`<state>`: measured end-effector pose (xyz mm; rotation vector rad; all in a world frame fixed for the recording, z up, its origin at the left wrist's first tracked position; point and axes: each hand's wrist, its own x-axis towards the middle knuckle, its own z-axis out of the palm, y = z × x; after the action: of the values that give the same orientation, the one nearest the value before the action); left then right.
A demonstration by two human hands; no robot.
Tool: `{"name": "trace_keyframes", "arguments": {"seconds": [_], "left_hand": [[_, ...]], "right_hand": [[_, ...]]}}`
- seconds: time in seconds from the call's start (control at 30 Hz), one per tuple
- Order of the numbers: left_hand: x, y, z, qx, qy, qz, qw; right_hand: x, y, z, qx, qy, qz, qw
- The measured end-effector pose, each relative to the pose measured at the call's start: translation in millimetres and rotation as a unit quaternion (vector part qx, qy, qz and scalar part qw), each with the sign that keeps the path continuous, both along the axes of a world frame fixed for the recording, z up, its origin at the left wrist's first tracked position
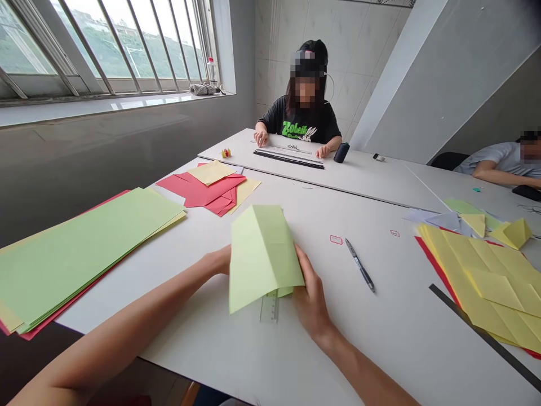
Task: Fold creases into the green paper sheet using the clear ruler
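A folded light green sheet of paper (264,254) is raised off the table, with a crease running down it. My right hand (311,287) grips its right edge, the thumb along the side and the other fingers mostly underneath. At the left side, my left hand (222,260) holds the sheet from behind; the paper hides its fingers. A clear ruler (269,309) shows partly below the sheet's lower edge, its upper part covered. To the right of my right hand, a pen (360,265) lies on the white table (321,344).
Stacked green sheets (97,248) lie at left, beside red and yellow paper pieces (203,189). Creased yellow sheets (502,287) and a black strip (482,332) lie at right. Across the table sits a person (298,118) near black strips (287,159) and a thread spool (341,152).
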<state>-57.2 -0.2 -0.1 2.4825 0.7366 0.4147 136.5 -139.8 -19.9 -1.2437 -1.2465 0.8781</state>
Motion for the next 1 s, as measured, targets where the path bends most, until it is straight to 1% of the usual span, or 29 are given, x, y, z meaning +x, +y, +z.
{"name": "trace_keyframes", "arguments": {"seconds": [0.07,0.13,0.17,0.23,0.33,0.4,0.47,0.53,0.6,0.63,0.7,0.77,0.8,0.9,1.0], "left_hand": [[3,6,3.5,0.004,0.061,-0.03,0.998],[0,13,9.0,0.013,0.142,-0.026,0.989],[-3,16,12.2,0.013,0.178,-0.015,0.984],[-12,23,17.9,0.009,0.225,0.018,0.974],[-22,30,23.0,0.009,0.244,0.074,0.967],[-22,31,23.4,0.018,0.212,0.107,0.971],[-18,29,22.0,0.008,0.14,0.146,0.979],[-11,25,20.3,-0.051,0.039,0.189,0.98],[-3,20,19.4,-0.145,-0.068,0.206,0.965],[1,17,19.6,-0.193,-0.115,0.195,0.955],[6,13,21.0,-0.263,-0.185,0.146,0.935],[10,11,22.8,-0.3,-0.231,0.099,0.92],[10,11,23.4,-0.309,-0.247,0.085,0.915],[11,12,22.8,-0.326,-0.273,0.082,0.901],[9,15,19.9,-0.343,-0.294,0.107,0.886]], "right_hand": [[15,4,4.0,-0.027,0.112,-0.05,0.992],[29,9,2.9,-0.07,0.202,-0.116,0.97],[36,12,1.1,-0.093,0.241,-0.139,0.956],[47,16,-3.0,-0.129,0.302,-0.161,0.931],[54,18,-6.1,-0.141,0.346,-0.167,0.912],[54,18,-5.9,-0.136,0.355,-0.167,0.91],[52,16,-4.7,-0.129,0.35,-0.165,0.913],[49,15,-3.3,-0.122,0.34,-0.157,0.919],[45,13,-2.0,-0.113,0.33,-0.141,0.927],[44,13,-1.5,-0.108,0.324,-0.134,0.93],[42,11,-0.6,-0.098,0.312,-0.125,0.937],[40,8,0.4,-0.096,0.306,-0.123,0.939],[40,7,1.1,-0.095,0.307,-0.123,0.939],[38,4,4.7,-0.087,0.323,-0.11,0.936],[37,2,9.9,-0.078,0.337,-0.097,0.933]]}}
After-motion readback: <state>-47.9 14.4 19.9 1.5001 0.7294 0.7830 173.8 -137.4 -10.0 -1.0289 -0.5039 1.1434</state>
